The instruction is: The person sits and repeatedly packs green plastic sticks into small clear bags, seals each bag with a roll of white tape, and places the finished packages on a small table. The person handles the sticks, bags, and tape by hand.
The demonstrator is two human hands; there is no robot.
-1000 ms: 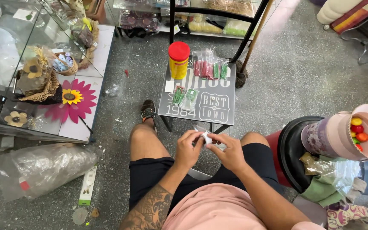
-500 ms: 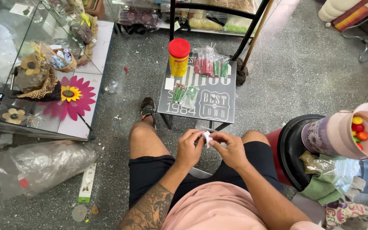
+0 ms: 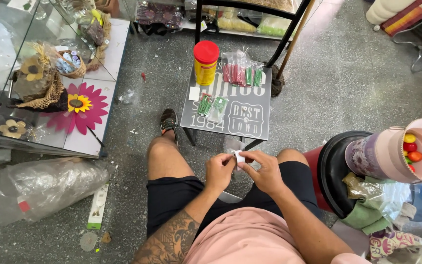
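White small piece point(image 3: 240, 157) pinched between both hands' fingers point(image 3: 230, 157).

The floor point(image 3: 348, 83) is speckled grey stone, matt and rough. The small desk point(image 3: 260, 122) has a smooth printed top on thin black metal legs. The can point(image 3: 206, 63) looks yellow with a glossy red plastic lid. Clear glossy plastic packets point(image 3: 240, 73) lie beside it. The display case point(image 3: 6, 44) is shiny glass.
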